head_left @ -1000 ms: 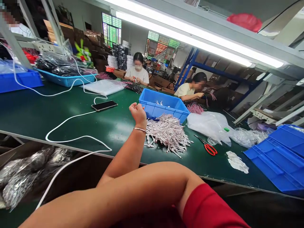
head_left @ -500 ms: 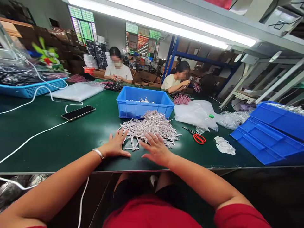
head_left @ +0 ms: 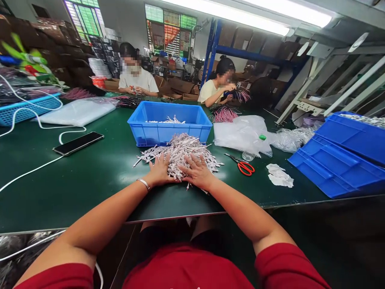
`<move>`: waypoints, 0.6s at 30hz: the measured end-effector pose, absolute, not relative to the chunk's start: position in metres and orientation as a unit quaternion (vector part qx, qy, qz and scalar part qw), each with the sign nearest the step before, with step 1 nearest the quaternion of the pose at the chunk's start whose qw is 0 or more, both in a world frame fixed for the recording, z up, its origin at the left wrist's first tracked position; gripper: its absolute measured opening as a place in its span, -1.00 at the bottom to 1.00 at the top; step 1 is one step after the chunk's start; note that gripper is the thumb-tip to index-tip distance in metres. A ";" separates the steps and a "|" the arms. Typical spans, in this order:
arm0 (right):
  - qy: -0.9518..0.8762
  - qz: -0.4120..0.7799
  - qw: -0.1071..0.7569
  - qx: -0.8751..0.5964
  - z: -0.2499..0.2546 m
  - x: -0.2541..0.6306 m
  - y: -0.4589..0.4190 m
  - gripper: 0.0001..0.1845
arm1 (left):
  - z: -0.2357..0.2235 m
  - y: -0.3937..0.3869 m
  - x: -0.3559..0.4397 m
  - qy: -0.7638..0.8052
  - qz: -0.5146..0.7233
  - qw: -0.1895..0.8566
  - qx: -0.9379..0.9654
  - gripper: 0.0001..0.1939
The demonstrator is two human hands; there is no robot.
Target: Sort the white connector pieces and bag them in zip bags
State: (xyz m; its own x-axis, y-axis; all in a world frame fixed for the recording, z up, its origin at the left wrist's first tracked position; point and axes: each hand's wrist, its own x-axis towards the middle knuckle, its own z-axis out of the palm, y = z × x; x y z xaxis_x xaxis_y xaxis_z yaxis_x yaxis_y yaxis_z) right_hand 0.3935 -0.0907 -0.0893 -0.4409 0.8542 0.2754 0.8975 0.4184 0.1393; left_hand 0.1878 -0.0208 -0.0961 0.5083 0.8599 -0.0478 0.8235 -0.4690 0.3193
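A heap of short white cable pieces with small ends (head_left: 188,149) lies on the green tabletop (head_left: 114,200). My left hand (head_left: 161,170) presses against the near left side of the heap, its fingers spread. From the near right, my right hand (head_left: 198,173) rests on the heap with fingers apart. The two thumbs almost meet at the near edge, and neither hand grips a piece. Just behind the heap stands a blue plastic bin (head_left: 170,134) with more white pieces inside.
Red-handled scissors (head_left: 245,167), a crumpled white tissue (head_left: 279,176) and tilted blue bins (head_left: 339,160) lie to the right. On the left are a phone (head_left: 78,143) with a white cable and a blue basket (head_left: 30,108). Two co-workers (head_left: 138,78) sit across the table.
Both hands have moved forward and closer together onto the heap. The near side of the heap is pushed in and more gathered. The camera view has shifted a little.
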 end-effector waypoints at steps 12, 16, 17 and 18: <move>-0.815 -0.116 0.214 -0.526 -0.053 0.422 -0.081 -0.52 | -0.055 -0.020 0.178 0.473 -0.013 0.191 0.860 0.34; -0.717 -0.111 0.265 -0.635 -0.036 0.435 -0.034 -0.67 | -0.046 -0.029 0.200 0.467 0.107 0.146 0.866 0.20; -0.709 -0.108 0.255 -0.649 -0.034 0.437 -0.022 -0.68 | -0.050 -0.033 0.210 0.449 0.131 0.133 0.874 0.18; -0.708 -0.106 0.243 -0.655 -0.032 0.439 -0.013 -0.70 | -0.055 -0.037 0.221 0.424 0.144 0.121 0.886 0.15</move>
State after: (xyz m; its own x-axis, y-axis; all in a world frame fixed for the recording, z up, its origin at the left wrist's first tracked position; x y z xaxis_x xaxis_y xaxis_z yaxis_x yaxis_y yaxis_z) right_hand 0.4389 -0.0129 -0.0317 -0.0243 0.8755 0.4827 0.9787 0.1194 -0.1673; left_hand 0.2210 -0.0365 -0.0549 0.5997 0.7856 0.1521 0.7162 -0.6117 0.3360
